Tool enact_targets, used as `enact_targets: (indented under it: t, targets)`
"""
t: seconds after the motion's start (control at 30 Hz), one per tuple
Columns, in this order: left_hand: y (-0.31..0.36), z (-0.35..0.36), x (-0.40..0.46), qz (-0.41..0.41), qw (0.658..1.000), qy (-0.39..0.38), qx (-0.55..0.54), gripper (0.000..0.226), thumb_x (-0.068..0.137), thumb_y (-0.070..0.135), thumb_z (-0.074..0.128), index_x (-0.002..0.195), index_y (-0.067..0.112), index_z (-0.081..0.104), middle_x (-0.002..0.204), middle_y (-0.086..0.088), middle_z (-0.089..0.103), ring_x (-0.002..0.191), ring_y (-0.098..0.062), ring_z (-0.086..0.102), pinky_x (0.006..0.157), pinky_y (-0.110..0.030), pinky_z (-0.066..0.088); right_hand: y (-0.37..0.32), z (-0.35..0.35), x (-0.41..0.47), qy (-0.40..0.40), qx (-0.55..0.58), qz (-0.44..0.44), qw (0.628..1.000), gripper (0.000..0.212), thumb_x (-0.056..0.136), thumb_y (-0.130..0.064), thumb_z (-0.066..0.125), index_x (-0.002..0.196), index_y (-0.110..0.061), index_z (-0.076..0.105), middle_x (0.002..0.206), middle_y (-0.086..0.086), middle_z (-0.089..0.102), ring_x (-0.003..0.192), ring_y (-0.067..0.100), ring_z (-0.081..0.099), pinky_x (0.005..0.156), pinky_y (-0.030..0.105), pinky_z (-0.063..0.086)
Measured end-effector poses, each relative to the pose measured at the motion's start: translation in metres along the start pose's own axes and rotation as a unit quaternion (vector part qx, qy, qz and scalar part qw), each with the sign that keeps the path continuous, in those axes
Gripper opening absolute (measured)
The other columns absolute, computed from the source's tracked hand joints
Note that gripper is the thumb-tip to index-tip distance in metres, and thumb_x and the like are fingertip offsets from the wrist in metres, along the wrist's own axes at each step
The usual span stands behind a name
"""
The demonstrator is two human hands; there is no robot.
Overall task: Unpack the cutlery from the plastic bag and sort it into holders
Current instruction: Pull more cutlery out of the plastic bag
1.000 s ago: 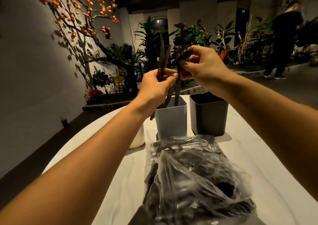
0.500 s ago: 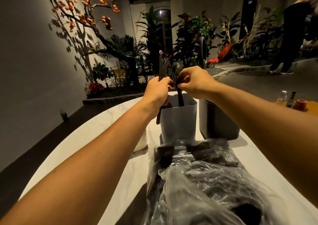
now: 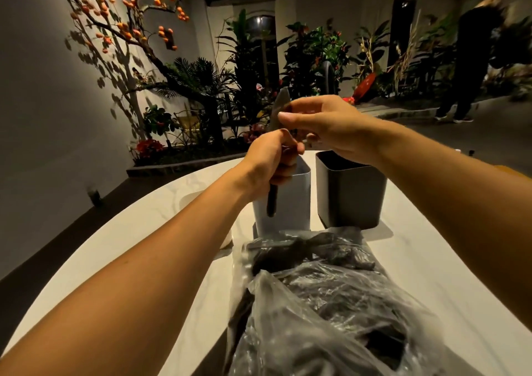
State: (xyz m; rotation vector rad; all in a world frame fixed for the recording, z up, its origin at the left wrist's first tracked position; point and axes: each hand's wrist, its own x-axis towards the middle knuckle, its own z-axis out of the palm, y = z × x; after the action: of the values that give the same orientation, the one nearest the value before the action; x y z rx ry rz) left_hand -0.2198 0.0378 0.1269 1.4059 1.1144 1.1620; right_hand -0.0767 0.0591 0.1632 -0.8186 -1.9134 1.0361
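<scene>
In the head view, the right hand [image 3: 331,129] has been raised since half a second ago, its thumb and fingers pinching the knife [image 3: 277,110] that is gripped by the left hand [image 3: 272,164] over the light holder [image 3: 290,203]. The dark holder [image 3: 349,194] and the plastic bag [image 3: 331,303] are set on the white table [image 3: 172,220]; potted plants [image 3: 313,56] are seen behind.

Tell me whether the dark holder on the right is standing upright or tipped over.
Upright. The dark holder stands on its base on the table, open mouth facing up.
</scene>
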Motion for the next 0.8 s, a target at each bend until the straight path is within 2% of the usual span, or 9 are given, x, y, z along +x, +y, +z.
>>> enact_targets:
  t: [0.07,0.23,0.33,0.4,0.47,0.57,0.67,0.73,0.8]
  targets:
    - [0.007,0.017,0.0,0.013,1.0,-0.025,0.004,0.039,0.094,0.014,0.036,0.056,0.02,0.042,0.055,0.004,0.024,0.046,-0.011,0.021,0.042,-0.022,0.018,-0.009,-0.014,-0.011,0.027,-0.009,-0.004,1.0,0.016,0.095,-0.021,0.063,0.107,-0.016,0.071,0.098,0.003,0.074,0.083,0.009,0.072,0.068,0.02,0.056]
    - [0.02,0.055,0.013,0.035,0.998,-0.053,0.029,0.031,0.089,0.007,0.033,0.063,0.022,0.026,0.049,0.007,0.023,0.042,-0.01,0.019,0.042,-0.022,0.018,-0.014,-0.046,-0.032,0.081,-0.076,-0.03,0.993,0.007,0.092,-0.023,0.068,0.094,-0.019,0.073,0.082,-0.004,0.073,0.07,0.002,0.068,0.06,0.014,0.05]
    - [0.023,0.072,0.022,0.062,0.995,-0.071,0.03,0.022,0.089,0.004,0.036,0.072,0.018,0.036,0.056,0.003,0.035,0.048,-0.011,0.032,0.048,-0.025,0.03,-0.01,-0.065,-0.036,0.113,-0.093,-0.035,0.989,0.008,0.093,-0.017,0.066,0.093,-0.021,0.073,0.084,-0.006,0.074,0.079,0.005,0.071,0.069,0.018,0.055]
    - [0.026,0.081,0.027,0.101,0.994,-0.031,0.038,0.011,0.092,0.005,0.042,0.087,0.012,0.048,0.077,-0.005,0.051,0.068,-0.015,0.049,0.061,-0.026,0.041,-0.006,-0.075,-0.037,0.147,-0.1,-0.036,0.983,0.01,0.095,-0.014,0.063,0.098,-0.019,0.071,0.09,-0.004,0.073,0.082,0.003,0.071,0.071,0.017,0.055]
    - [0.027,0.086,0.035,0.143,0.988,0.038,0.053,0.011,0.097,0.007,0.045,0.101,0.008,0.055,0.094,-0.007,0.057,0.083,-0.015,0.055,0.064,-0.023,0.045,-0.001,-0.085,-0.037,0.187,-0.105,-0.041,0.976,0.012,0.096,-0.011,0.06,0.099,-0.019,0.069,0.09,-0.006,0.071,0.078,0.0,0.069,0.067,0.013,0.052]
    - [0.024,0.087,0.054,0.175,0.977,0.106,0.066,0.023,0.101,0.01,0.042,0.102,0.01,0.065,0.098,-0.002,0.061,0.089,-0.012,0.055,0.068,-0.022,0.043,0.009,-0.095,-0.033,0.246,-0.109,-0.045,0.962,0.013,0.098,-0.01,0.057,0.103,-0.017,0.067,0.092,-0.006,0.069,0.082,0.003,0.067,0.067,0.012,0.053]
    - [0.016,0.088,0.064,0.157,0.981,0.091,0.073,0.03,0.104,0.011,0.038,0.102,0.011,0.068,0.103,-0.006,0.066,0.098,-0.017,0.061,0.074,-0.023,0.047,0.02,-0.102,-0.024,0.284,-0.116,-0.044,0.951,0.015,0.097,-0.009,0.058,0.108,-0.014,0.067,0.096,-0.004,0.068,0.089,0.007,0.067,0.074,0.016,0.056]
    - [0.009,0.09,0.066,0.137,0.985,0.081,0.069,0.032,0.105,0.011,0.034,0.105,0.008,0.066,0.099,-0.005,0.067,0.093,-0.014,0.063,0.069,-0.018,0.05,0.029,-0.102,-0.018,0.284,-0.131,-0.032,0.949,0.013,0.096,-0.009,0.06,0.105,-0.014,0.069,0.097,-0.001,0.07,0.091,0.01,0.069,0.078,0.022,0.058]
    - [0.001,0.091,0.069,0.115,0.985,0.085,0.098,0.033,0.104,0.011,0.035,0.105,0.004,0.067,0.094,-0.005,0.067,0.089,-0.016,0.063,0.073,-0.021,0.054,0.043,-0.099,-0.012,0.275,-0.162,-0.005,0.948,0.01,0.093,-0.009,0.064,0.099,-0.016,0.07,0.096,0.001,0.071,0.09,0.014,0.07,0.08,0.027,0.059]
